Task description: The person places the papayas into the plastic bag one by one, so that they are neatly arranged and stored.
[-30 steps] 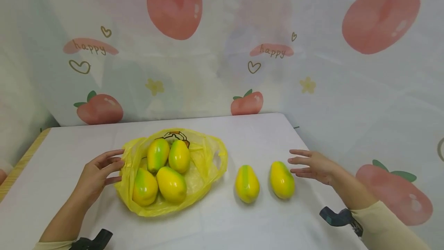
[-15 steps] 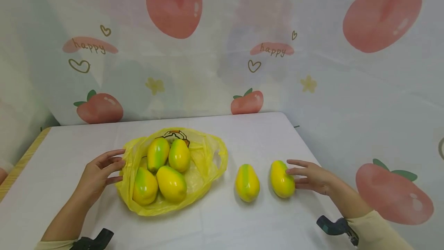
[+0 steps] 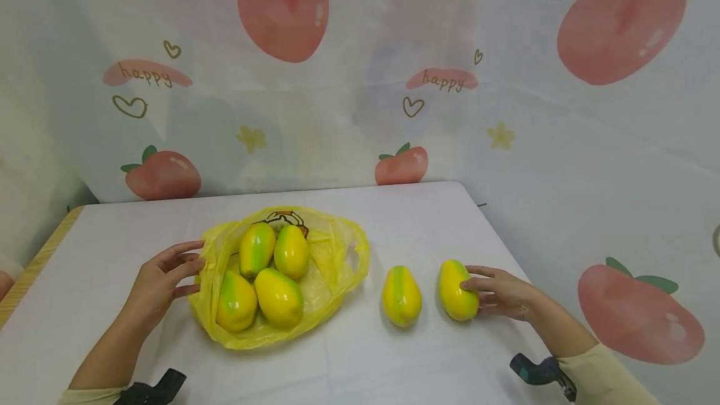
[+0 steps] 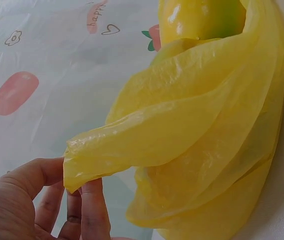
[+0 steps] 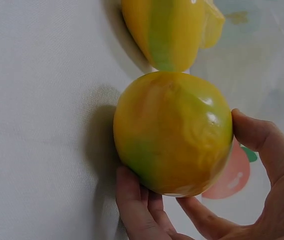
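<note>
My left hand (image 3: 160, 283) pinches the left edge of a yellow plastic bag (image 3: 332, 280) between thumb and fingers. The left wrist view shows the gathered bag edge (image 4: 102, 147) between them. Several yellow-green mangoes lie in the open bag, among them a front mango (image 3: 279, 299). To the right of the bag, my right hand (image 3: 503, 292) grips the rightmost mango (image 3: 454, 292), which lies on the table. In the right wrist view, thumb and fingers curl round this mango (image 5: 174, 132). A second loose mango (image 3: 402, 297) lies between it and the bag.
The table (image 3: 360, 367) has a white cover, with a wooden edge (image 3: 39, 258) showing at left. Behind it hangs a fruit-print cloth (image 3: 337, 117). Dark mounts sit at both wrists, such as the right wrist mount (image 3: 540, 370).
My right hand has moved left and down to the rightmost mango and closed its fingers round it. The left hand, the bag and the mangoes have stayed in place.
</note>
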A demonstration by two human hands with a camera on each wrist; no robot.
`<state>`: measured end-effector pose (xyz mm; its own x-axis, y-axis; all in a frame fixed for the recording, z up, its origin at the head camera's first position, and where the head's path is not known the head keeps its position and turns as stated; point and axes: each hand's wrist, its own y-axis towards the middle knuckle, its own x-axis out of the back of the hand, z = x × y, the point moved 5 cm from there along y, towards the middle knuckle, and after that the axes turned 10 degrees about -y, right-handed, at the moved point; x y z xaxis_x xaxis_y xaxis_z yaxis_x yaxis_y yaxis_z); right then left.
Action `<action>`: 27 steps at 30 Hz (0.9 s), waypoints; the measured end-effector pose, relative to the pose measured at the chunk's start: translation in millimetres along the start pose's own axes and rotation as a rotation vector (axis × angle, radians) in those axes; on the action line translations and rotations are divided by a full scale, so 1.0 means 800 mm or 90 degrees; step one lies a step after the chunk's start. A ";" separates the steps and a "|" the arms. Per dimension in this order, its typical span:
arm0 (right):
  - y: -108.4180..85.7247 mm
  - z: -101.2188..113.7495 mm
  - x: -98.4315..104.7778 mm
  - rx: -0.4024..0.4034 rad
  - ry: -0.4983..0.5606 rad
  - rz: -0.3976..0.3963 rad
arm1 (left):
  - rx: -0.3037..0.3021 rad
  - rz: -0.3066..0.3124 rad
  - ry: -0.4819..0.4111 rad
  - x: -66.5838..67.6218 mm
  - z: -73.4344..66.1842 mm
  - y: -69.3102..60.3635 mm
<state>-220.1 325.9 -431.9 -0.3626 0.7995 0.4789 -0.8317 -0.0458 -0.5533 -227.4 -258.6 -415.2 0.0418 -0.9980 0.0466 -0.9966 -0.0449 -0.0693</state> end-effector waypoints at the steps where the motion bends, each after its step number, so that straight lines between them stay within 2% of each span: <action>1: 0.000 0.000 0.000 -0.001 -0.002 -0.002 | 0.000 -0.001 0.001 0.000 0.000 0.000; 27: 0.001 0.005 -0.002 0.023 0.010 -0.004 | -0.003 -0.004 -0.001 0.003 0.003 -0.001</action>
<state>-221.5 322.5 -430.4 -0.3515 0.8087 0.4717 -0.8488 -0.0628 -0.5249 -226.6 -260.8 -417.6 0.0474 -0.9979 0.0451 -0.9966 -0.0503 -0.0649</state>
